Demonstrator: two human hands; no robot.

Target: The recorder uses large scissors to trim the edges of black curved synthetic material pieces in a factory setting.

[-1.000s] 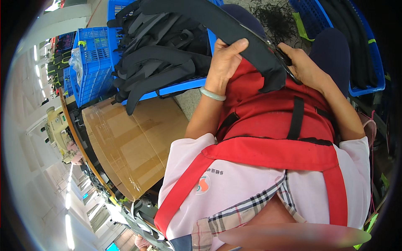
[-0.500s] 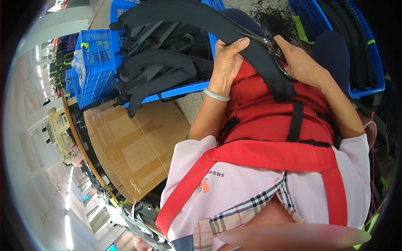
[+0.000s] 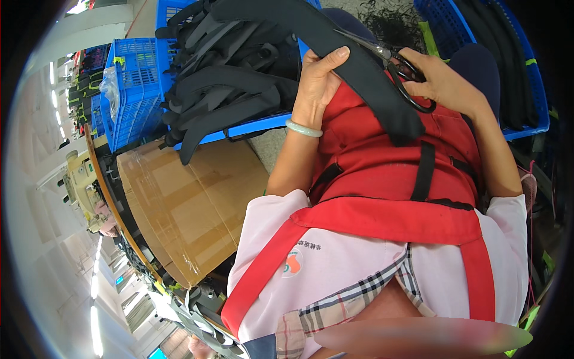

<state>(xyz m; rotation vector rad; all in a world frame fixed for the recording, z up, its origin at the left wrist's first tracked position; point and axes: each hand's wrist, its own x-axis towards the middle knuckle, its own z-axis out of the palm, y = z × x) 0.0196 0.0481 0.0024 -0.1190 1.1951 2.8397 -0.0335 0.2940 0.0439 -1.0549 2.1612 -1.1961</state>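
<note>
A long dark fabric strip (image 3: pixel 371 81) runs from above the crate at upper left down across my lap. My left hand (image 3: pixel 323 72) is closed on it, thumb on top, with the other fingers hidden beneath. A pair of scissors (image 3: pixel 382 52) with black handles is in my right hand (image 3: pixel 433 81), fingers through the loops. The scissor blades lie along the strip's right edge, pointing to the upper left; whether they are parted I cannot tell. Under the strip's lower end is the red apron (image 3: pixel 371 167) I wear.
A blue crate (image 3: pixel 257 127) heaped with dark fabric strips (image 3: pixel 233 84) stands at upper left, beside another blue crate (image 3: pixel 134 96). Below them lies a cardboard box (image 3: pixel 191 203). Another blue crate (image 3: pixel 526 133) with dark pieces is at upper right. Black scraps (image 3: pixel 391 27) litter the floor.
The scissors have turned and shifted slightly, so their handle loops now show more fully below my right hand. The strip and my left hand have moved a little to the left.
</note>
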